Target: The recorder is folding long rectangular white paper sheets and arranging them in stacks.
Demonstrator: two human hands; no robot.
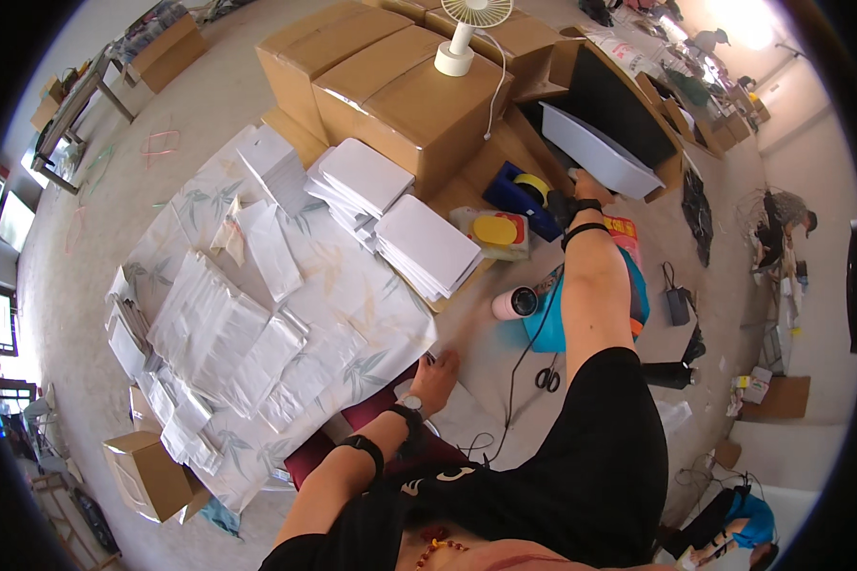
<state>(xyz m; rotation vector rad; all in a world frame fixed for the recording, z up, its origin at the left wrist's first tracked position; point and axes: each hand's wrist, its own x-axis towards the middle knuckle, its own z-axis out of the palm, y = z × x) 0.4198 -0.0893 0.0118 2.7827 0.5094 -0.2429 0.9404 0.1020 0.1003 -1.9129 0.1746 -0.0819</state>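
Note:
My left hand (435,383) rests by the near right edge of the cloth-covered table (352,352). Its fingers are curled in, with a small dark thing at their tips that I cannot make out. Stretched far forward, my right hand (588,187) is beside a blue tape dispenser (533,202) with a yellow roll and close to a white plastic tub (600,152). Its fingers are mostly hidden, so its grip does not show. Left of the dispenser lies a clear bag (490,234) with a yellow label. White stacks of flat sheets (428,247) stand on the table's far right corner.
Large cardboard boxes (409,105) carry a small white fan (454,59). Clear plastic bags (219,324) cover the table's left part. Near my right arm are a pink cylinder (515,303), a blue bag (548,319), black scissors (547,379) and a dark cable (511,404).

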